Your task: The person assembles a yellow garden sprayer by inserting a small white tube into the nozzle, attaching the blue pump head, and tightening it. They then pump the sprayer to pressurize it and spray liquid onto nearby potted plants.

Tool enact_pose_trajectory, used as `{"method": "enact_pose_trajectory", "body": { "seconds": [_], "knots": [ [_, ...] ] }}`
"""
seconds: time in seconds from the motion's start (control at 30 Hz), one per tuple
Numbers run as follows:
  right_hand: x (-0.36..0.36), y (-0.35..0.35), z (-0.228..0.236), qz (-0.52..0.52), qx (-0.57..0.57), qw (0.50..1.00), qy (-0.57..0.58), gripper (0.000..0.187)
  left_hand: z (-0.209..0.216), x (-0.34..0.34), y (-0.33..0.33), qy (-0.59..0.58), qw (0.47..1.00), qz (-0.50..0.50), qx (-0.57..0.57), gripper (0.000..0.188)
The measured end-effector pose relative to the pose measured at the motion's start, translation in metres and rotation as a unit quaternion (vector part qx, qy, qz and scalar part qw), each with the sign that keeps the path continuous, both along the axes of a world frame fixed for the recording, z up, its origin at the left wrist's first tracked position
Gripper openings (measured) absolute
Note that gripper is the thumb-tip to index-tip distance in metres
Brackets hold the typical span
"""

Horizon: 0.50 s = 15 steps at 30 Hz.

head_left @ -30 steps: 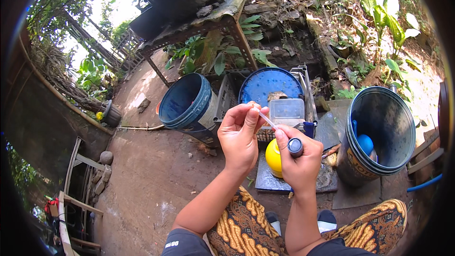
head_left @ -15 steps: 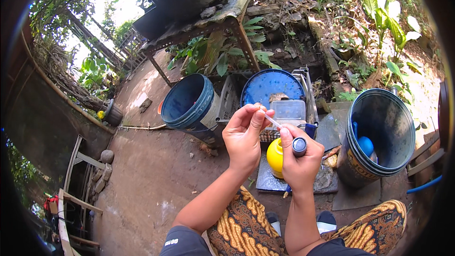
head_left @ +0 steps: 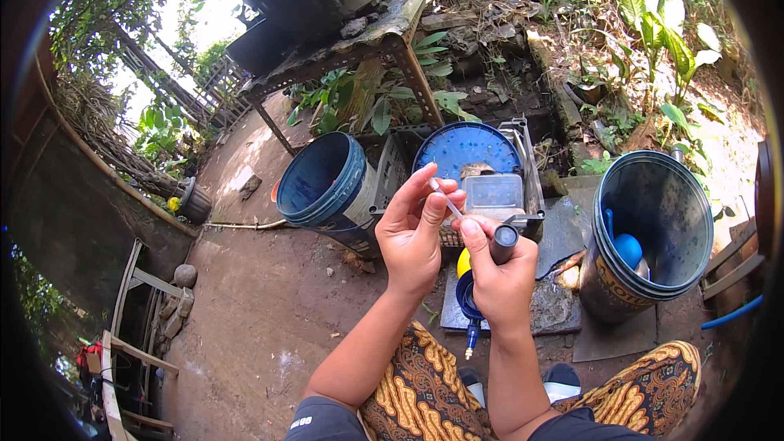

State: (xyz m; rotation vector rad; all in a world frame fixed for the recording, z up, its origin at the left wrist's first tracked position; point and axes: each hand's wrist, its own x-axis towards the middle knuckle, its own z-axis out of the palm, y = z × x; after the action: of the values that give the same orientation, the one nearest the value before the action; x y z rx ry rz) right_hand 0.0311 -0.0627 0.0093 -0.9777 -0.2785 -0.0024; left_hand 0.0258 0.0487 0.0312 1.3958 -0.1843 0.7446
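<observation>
My right hand (head_left: 505,282) is closed around a dark blue sprayer head (head_left: 465,298) with a black round-topped knob (head_left: 505,235) and a brass-tipped nozzle pointing down toward my lap. A thin whitish tube (head_left: 448,202) slants up and left from my right fingertips. The fingers of my left hand (head_left: 412,237) close around its upper end, with the index finger reaching up beside it. Behind the right hand, a yellow bottle (head_left: 464,262) stands on the slab, mostly hidden by the hand and the sprayer head.
Ahead is a crate (head_left: 532,165) holding a blue lid (head_left: 457,143) and a clear plastic box (head_left: 495,193). A blue bucket (head_left: 327,188) leans to its left. At right, a dark bucket (head_left: 608,278) contains a blue object. A grey slab (head_left: 551,310) lies before me; a table (head_left: 392,41) stands behind.
Both hands have shifted slightly left. The right hand has turned the sprayer head, so its blue collar and nozzle now show, covering more of the yellow bottle. Left fingers are more spread along the tube.
</observation>
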Motion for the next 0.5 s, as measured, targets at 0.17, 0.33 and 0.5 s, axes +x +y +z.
{"method": "enact_pose_trajectory", "body": {
  "seconds": [0.17, 0.33, 0.5],
  "knots": [
    [-0.003, 0.0, 0.0, 0.001, 0.017, 1.0, 0.007, 0.02, -0.005, -0.002, -0.007, 0.016, 1.0, -0.002, -0.02, 0.042],
    [-0.005, 0.0, -0.003, -0.006, 0.023, 1.0, 0.018, 0.02, -0.006, 0.0, -0.011, 0.021, 0.999, -0.01, -0.029, 0.039],
    [-0.007, -0.001, -0.005, -0.01, 0.016, 1.0, 0.024, 0.019, -0.005, 0.001, -0.014, 0.028, 0.999, -0.006, -0.027, 0.037]
  ]
}}
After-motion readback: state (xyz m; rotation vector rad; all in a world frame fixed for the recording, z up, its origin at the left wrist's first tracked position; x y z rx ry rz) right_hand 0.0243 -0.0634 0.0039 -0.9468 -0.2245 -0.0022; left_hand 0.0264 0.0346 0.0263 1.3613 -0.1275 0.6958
